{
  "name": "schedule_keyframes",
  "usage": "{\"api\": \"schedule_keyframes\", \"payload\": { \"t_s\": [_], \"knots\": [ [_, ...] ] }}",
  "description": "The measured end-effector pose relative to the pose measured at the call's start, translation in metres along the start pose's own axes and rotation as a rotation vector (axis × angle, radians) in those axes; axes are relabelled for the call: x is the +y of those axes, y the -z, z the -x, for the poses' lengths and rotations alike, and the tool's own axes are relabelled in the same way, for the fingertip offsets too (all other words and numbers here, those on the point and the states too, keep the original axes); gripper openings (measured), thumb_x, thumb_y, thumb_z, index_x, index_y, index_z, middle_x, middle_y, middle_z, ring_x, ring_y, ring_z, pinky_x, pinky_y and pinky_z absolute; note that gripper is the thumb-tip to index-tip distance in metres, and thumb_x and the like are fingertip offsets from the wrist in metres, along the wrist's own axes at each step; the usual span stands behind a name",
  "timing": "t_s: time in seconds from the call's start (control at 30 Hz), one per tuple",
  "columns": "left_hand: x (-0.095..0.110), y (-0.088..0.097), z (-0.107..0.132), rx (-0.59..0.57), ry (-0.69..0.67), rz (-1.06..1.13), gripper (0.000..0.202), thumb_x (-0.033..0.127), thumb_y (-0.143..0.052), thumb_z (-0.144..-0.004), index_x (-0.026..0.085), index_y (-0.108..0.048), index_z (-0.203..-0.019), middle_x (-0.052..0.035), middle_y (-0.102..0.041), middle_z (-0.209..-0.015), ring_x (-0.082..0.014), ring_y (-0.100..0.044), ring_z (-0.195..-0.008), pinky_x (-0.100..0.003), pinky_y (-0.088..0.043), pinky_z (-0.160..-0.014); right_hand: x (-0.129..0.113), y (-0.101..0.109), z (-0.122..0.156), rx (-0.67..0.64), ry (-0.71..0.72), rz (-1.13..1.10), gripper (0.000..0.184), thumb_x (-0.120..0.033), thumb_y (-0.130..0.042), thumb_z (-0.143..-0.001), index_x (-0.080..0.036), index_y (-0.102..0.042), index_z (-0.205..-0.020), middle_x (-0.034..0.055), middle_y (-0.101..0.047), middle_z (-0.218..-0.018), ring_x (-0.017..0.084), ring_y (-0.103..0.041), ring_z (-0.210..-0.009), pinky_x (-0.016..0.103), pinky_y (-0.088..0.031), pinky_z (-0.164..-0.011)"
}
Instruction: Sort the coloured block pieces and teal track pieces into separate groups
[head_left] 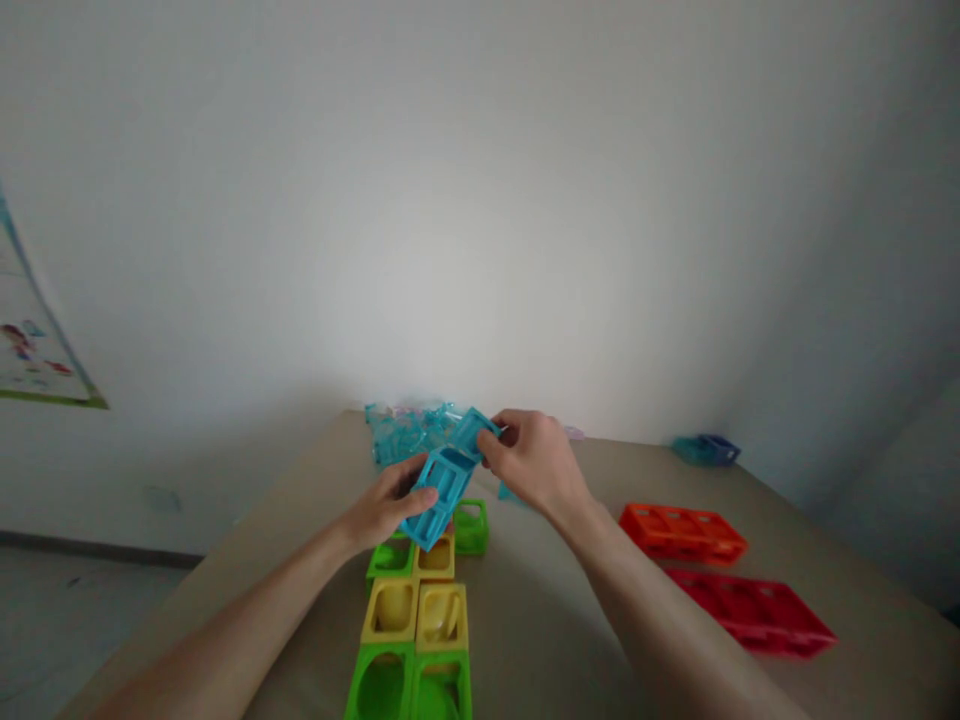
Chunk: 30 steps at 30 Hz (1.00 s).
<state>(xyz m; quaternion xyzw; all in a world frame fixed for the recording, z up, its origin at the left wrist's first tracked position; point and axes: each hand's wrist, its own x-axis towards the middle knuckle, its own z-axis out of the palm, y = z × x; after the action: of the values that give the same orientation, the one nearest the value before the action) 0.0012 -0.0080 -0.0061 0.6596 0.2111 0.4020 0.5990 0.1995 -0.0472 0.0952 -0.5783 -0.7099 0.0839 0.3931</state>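
Note:
My left hand [397,500] is closed around a blue plastic block [444,485] with square openings, held tilted above the table. My right hand [529,455] pinches a second, smaller-looking blue block [472,430] at the upper end of the first. The two blue pieces touch or overlap there; whether they are locked together I cannot tell. Below my hands stand yellow blocks [416,612] set against green blocks [411,688] in a row running toward me. Another green block [471,528] sits at the far right end of that row.
Crumpled clear blue plastic wrapping [401,435] lies at the back by the wall. An orange block [682,533] and a red block [757,610] rest on the right of the table [547,620]. A dark blue block [716,450] stands in the far right corner.

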Motion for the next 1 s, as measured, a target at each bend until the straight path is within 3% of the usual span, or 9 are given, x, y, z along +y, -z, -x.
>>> {"api": "schedule_keyframes", "payload": {
  "t_s": [0.1,0.23,0.33,0.43,0.6,0.77,1.0],
  "knots": [
    [-0.001,0.001,-0.001,0.000,-0.018,-0.039,0.036,0.046,-0.065,-0.078,0.017,-0.058,-0.096,-0.0008,-0.061,-0.074,-0.0126,-0.059,-0.059,-0.021,-0.048,-0.052,-0.006,-0.008,0.007,0.025,0.144,-0.010,0.016,-0.027,-0.055,-0.079,-0.018,-0.064,-0.069,-0.0021,-0.056,-0.054,0.009,-0.046,-0.048,0.022,-0.031,-0.048],
    [-0.003,0.001,-0.001,0.020,-0.022,-0.034,0.035,0.045,-0.067,-0.077,0.017,-0.058,-0.096,-0.0005,-0.061,-0.073,-0.0129,-0.059,-0.059,-0.022,-0.048,-0.052,0.001,-0.008,0.004,0.008,0.144,-0.096,0.019,-0.033,-0.054,-0.084,-0.019,-0.067,-0.086,-0.0051,-0.048,-0.052,0.009,-0.042,-0.048,0.022,-0.030,-0.048],
    [-0.003,0.002,-0.001,0.072,-0.007,0.018,0.038,0.046,-0.067,-0.076,0.019,-0.058,-0.102,-0.0017,-0.064,-0.078,-0.0168,-0.063,-0.062,-0.027,-0.052,-0.055,0.005,-0.009,0.000,0.023,0.150,-0.136,0.029,-0.038,-0.059,-0.082,-0.020,-0.065,-0.103,0.0004,-0.060,-0.074,0.012,-0.052,-0.062,0.024,-0.039,-0.056],
    [-0.003,0.006,-0.002,0.157,-0.032,0.031,0.042,0.044,-0.068,-0.075,0.021,-0.060,-0.109,-0.0042,-0.066,-0.088,-0.0183,-0.064,-0.068,-0.029,-0.053,-0.062,0.008,-0.015,-0.002,-0.067,0.144,-0.258,0.043,-0.037,-0.063,-0.079,-0.019,-0.057,-0.118,0.0061,-0.064,-0.099,0.015,-0.059,-0.078,0.027,-0.045,-0.067],
    [-0.005,0.011,-0.005,0.256,-0.130,0.026,0.048,0.038,-0.073,-0.071,0.024,-0.060,-0.115,-0.0060,-0.066,-0.102,-0.0208,-0.064,-0.080,-0.029,-0.053,-0.067,0.018,-0.019,-0.008,-0.121,0.030,-0.399,0.037,-0.033,-0.067,-0.074,-0.015,-0.058,-0.105,0.0062,-0.066,-0.092,0.017,-0.061,-0.080,0.030,-0.047,-0.071],
    [-0.003,0.012,-0.006,0.436,-0.226,-0.044,0.032,0.036,-0.070,-0.075,0.024,-0.061,-0.103,-0.0003,-0.064,-0.086,-0.0141,-0.059,-0.069,-0.023,-0.048,-0.060,0.024,-0.019,-0.009,-0.195,0.071,-0.383,0.056,-0.039,-0.069,-0.074,-0.021,-0.050,-0.124,0.0007,-0.063,-0.084,0.015,-0.057,-0.071,0.029,-0.046,-0.066],
    [-0.003,0.017,-0.004,0.470,-0.209,-0.314,0.030,0.039,-0.072,-0.071,0.019,-0.067,-0.092,-0.0009,-0.064,-0.083,-0.0163,-0.057,-0.074,-0.024,-0.045,-0.063,0.024,-0.018,-0.007,-0.269,0.095,-0.346,0.058,-0.041,-0.075,-0.067,-0.020,-0.055,-0.117,0.0005,-0.060,-0.089,0.015,-0.055,-0.075,0.026,-0.044,-0.065]
  ]
}}
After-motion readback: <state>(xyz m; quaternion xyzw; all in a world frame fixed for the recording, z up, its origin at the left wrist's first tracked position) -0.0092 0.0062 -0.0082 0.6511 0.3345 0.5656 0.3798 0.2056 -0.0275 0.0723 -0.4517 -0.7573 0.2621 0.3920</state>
